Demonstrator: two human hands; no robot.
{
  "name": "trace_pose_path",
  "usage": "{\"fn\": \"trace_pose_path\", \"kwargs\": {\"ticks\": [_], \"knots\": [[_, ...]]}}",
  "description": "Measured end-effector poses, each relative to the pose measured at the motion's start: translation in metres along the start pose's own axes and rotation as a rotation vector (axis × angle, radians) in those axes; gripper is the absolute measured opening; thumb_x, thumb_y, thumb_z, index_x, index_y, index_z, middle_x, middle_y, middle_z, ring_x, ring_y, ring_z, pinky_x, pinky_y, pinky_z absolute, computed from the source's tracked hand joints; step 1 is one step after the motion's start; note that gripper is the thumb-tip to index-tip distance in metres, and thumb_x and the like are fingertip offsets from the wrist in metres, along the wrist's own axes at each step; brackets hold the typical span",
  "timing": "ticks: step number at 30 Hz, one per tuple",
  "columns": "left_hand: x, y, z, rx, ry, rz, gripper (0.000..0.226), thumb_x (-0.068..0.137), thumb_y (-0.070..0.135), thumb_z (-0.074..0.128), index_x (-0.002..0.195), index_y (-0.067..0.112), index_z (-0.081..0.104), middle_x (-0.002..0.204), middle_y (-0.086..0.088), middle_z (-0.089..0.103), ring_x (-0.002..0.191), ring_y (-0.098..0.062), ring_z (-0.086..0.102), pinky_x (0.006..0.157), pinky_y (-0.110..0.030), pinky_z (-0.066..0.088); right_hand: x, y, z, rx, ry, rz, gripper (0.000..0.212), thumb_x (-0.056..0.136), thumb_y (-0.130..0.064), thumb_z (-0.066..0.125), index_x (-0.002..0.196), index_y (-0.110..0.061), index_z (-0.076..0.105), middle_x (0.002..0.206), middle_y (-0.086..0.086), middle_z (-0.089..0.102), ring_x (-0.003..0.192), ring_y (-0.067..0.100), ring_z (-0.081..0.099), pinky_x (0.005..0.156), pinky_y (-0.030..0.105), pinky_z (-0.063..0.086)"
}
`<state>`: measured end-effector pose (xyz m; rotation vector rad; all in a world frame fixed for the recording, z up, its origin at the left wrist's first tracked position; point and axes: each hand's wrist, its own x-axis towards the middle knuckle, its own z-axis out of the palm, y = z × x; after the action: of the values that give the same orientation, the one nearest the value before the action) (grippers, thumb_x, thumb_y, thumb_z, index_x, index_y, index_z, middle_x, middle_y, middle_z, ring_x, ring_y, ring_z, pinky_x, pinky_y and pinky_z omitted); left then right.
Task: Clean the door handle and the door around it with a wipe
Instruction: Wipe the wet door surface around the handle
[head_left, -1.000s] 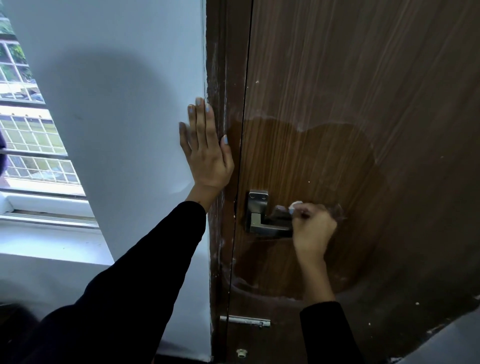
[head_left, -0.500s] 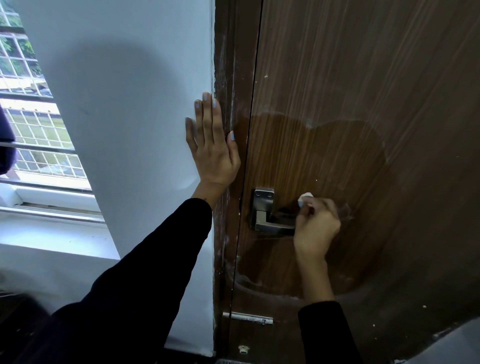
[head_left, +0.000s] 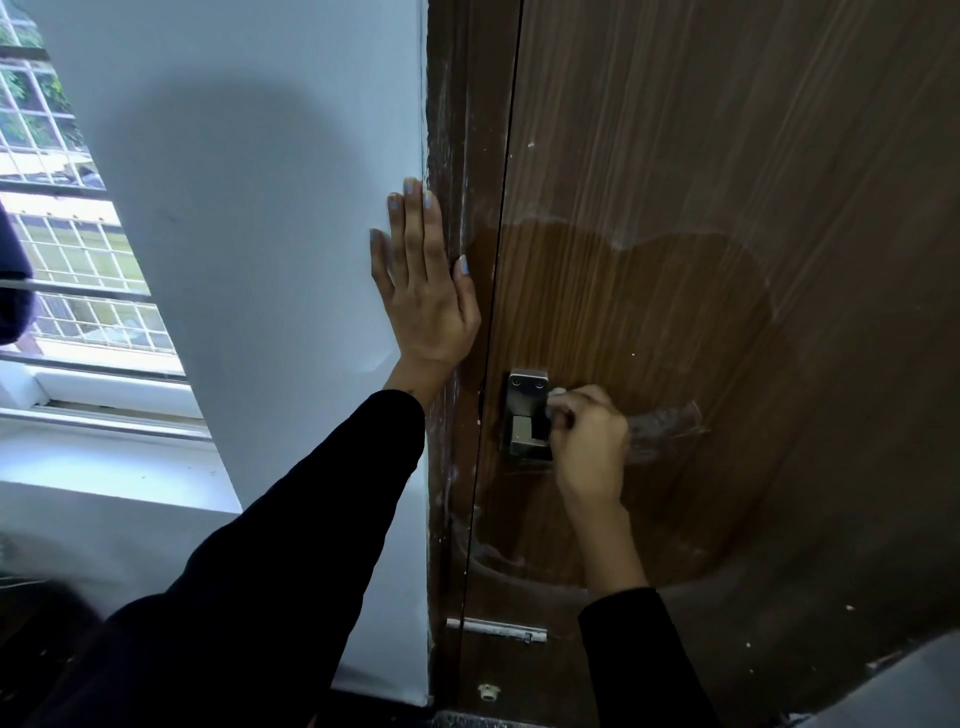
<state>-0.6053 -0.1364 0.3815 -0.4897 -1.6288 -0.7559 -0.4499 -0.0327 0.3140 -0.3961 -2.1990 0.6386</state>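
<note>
while the left hand (head_left: 423, 291) lies flat and empty on the wall just left of the door (head_left: 727, 208), the right hand (head_left: 589, 441) clenches a wipe (head_left: 557, 392) against the handle (head_left: 527, 415); likely next, the dull door beyond the darker wiped patch.

Two hands (head_left: 423, 291), one handle (head_left: 527, 415) (metal)

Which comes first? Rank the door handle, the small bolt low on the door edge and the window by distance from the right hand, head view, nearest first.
From the right hand:
1. Door handle, touching it, just left.
2. Small bolt, below, low on the door edge.
3. Window, far left, past the white wall.
</note>
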Motion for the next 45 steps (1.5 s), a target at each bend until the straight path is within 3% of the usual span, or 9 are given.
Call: {"fn": "trace_pose_path", "kwargs": {"ticks": [3, 7, 15, 21, 27, 30, 34, 40, 45], "knots": [[0.0, 0.0, 0.0, -0.003, 0.002, 0.006, 0.056, 0.092, 0.016, 0.049, 0.142, -0.003, 0.034, 0.15, -0.023, 0.035, 0.143, -0.032, 0.023, 0.119, -0.043, 0.009, 0.006, 0.009, -0.001, -0.092, -0.118, 0.165, 0.014, 0.081, -0.008, 0.067, 0.091, -0.017, 0.07, 0.1, 0.001, 0.065, 0.088, 0.012, 0.06, 0.075, 0.021, 0.046], [0.0, 0.0, 0.0, -0.007, -0.001, 0.004, 0.056, 0.092, 0.015, 0.049, 0.142, -0.002, 0.033, 0.15, -0.022, 0.034, 0.143, -0.033, 0.024, 0.119, -0.044, 0.009, 0.011, 0.014, -0.005, -0.064, -0.015, 0.374, 0.013, 0.079, -0.01, 0.07, 0.088, -0.02, 0.071, 0.096, -0.001, 0.071, 0.083, 0.008, 0.062, 0.069, 0.018, 0.045], [-0.001, 0.001, -0.002, -0.004, -0.005, 0.007, 0.055, 0.093, 0.018, 0.043, 0.143, -0.002, 0.033, 0.15, -0.022, 0.034, 0.143, -0.033, 0.025, 0.118, -0.047, 0.013, 0.009, 0.002, 0.009, -0.074, -0.114, 0.302, 0.012, 0.083, -0.011, 0.066, 0.089, -0.021, 0.069, 0.094, 0.0, 0.068, 0.073, 0.002, 0.049, 0.06, 0.015, 0.04], [-0.001, 0.0, -0.001, -0.004, -0.009, 0.007, 0.057, 0.092, 0.018, 0.044, 0.144, 0.001, 0.029, 0.15, -0.022, 0.034, 0.142, -0.034, 0.025, 0.118, -0.047, 0.012, 0.011, -0.003, -0.005, 0.01, 0.06, 0.232, 0.012, 0.08, -0.009, 0.07, 0.089, -0.016, 0.072, 0.094, -0.002, 0.072, 0.083, 0.006, 0.065, 0.072, 0.011, 0.043], [-0.001, 0.001, -0.001, -0.001, -0.016, -0.005, 0.056, 0.091, 0.017, 0.048, 0.143, -0.002, 0.033, 0.15, -0.022, 0.034, 0.143, -0.034, 0.026, 0.118, -0.047, 0.013, 0.011, 0.001, -0.007, -0.048, -0.131, 0.284, 0.012, 0.082, -0.008, 0.067, 0.089, -0.017, 0.07, 0.095, 0.001, 0.069, 0.085, 0.01, 0.063, 0.076, 0.022, 0.051], [-0.001, 0.001, -0.001, 0.001, -0.013, 0.002, 0.056, 0.092, 0.018, 0.045, 0.143, 0.0, 0.03, 0.15, -0.022, 0.034, 0.143, -0.034, 0.025, 0.119, -0.045, 0.012, 0.01, 0.008, -0.019, -0.021, 0.113, 0.363, 0.015, 0.079, -0.005, 0.068, 0.091, -0.015, 0.069, 0.096, 0.003, 0.07, 0.082, 0.007, 0.061, 0.068, 0.009, 0.041], [0.0, 0.0, 0.0, 0.006, -0.004, 0.0, 0.057, 0.092, 0.017, 0.048, 0.143, 0.0, 0.031, 0.15, -0.021, 0.035, 0.143, -0.033, 0.025, 0.119, -0.045, 0.012, 0.015, 0.004, -0.027, 0.08, 0.455, 0.136, 0.02, 0.081, 0.003, 0.063, 0.099, -0.004, 0.068, 0.1, 0.01, 0.066, 0.089, 0.009, 0.057, 0.079, -0.004, 0.032], [0.0, 0.0, 0.001, 0.017, -0.002, 0.0, 0.057, 0.092, 0.019, 0.048, 0.144, 0.002, 0.031, 0.151, -0.02, 0.035, 0.143, -0.032, 0.025, 0.119, -0.043, 0.009, 0.007, 0.015, -0.015, 0.095, 0.348, 0.0, 0.022, 0.083, 0.002, 0.061, 0.103, -0.003, 0.068, 0.105, 0.014, 0.063, 0.095, 0.023, 0.06, 0.08, 0.033, 0.052], [-0.001, 0.0, 0.001, 0.021, 0.001, 0.001, 0.058, 0.092, 0.018, 0.05, 0.144, 0.002, 0.03, 0.151, -0.021, 0.034, 0.143, -0.032, 0.024, 0.12, -0.042, 0.009, 0.016, 0.025, -0.03, 0.257, 0.611, 0.238, 0.023, 0.085, -0.001, 0.06, 0.107, -0.004, 0.065, 0.108, 0.016, 0.062, 0.095, 0.02, 0.062, 0.08, 0.03, 0.054]]}}
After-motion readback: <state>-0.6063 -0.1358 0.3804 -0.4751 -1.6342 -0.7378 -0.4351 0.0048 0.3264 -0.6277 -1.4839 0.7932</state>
